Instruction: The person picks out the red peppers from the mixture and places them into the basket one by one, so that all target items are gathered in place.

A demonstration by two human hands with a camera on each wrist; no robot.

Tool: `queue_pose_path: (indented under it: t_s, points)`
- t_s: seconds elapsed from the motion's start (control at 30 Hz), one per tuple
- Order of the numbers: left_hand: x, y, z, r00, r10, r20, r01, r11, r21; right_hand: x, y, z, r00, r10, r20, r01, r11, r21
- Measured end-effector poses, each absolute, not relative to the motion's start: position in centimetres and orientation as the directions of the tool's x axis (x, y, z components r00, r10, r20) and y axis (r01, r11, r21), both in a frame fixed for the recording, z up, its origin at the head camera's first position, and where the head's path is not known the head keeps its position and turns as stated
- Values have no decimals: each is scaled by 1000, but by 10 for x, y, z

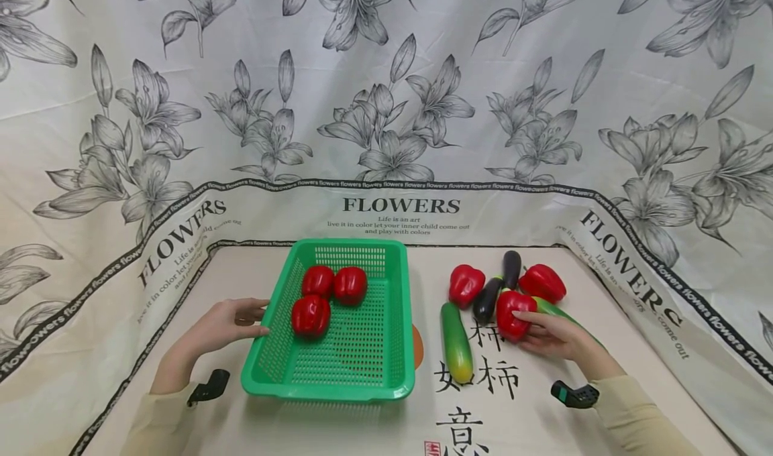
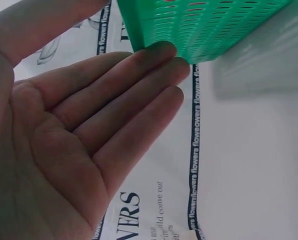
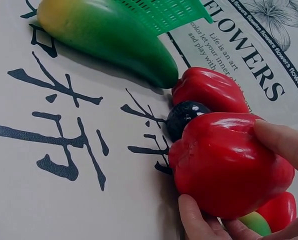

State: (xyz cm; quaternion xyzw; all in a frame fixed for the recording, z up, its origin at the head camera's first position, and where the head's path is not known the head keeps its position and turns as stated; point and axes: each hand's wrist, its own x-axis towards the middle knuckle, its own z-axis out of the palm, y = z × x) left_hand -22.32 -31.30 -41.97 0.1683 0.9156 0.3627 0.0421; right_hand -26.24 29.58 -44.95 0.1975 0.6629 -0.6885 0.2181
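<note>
My right hand [image 1: 552,336] grips a red bell pepper [image 1: 514,315], thumb on one side and fingers beneath, also seen large in the right wrist view [image 3: 231,165]. Around it lie two more red peppers [image 1: 466,286] [image 1: 543,282], two dark eggplants [image 1: 511,269] [image 1: 486,300], a green-yellow vegetable [image 1: 457,342] and another green one [image 1: 558,312] partly behind the hand. My left hand [image 1: 226,325] touches the left rim of the green basket [image 1: 403,322] with extended fingers; the left wrist view shows its fingertips against the basket side [image 2: 189,30]. Three red peppers [image 1: 311,316] lie inside the basket.
An orange round shape [image 1: 417,347] shows at the basket's right edge. Black characters [image 1: 461,429] mark the pale tabletop. Flower-printed cloth [image 1: 398,141] rises behind and along both sides of the table.
</note>
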Motion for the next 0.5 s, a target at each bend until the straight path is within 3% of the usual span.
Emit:
queue_pose_path:
  t_s: [0.5]
  points:
    - [-220,-313,-419,-930,359,77,308,651,694,-253,297,-437,-865,-56,-499,497,40,-867]
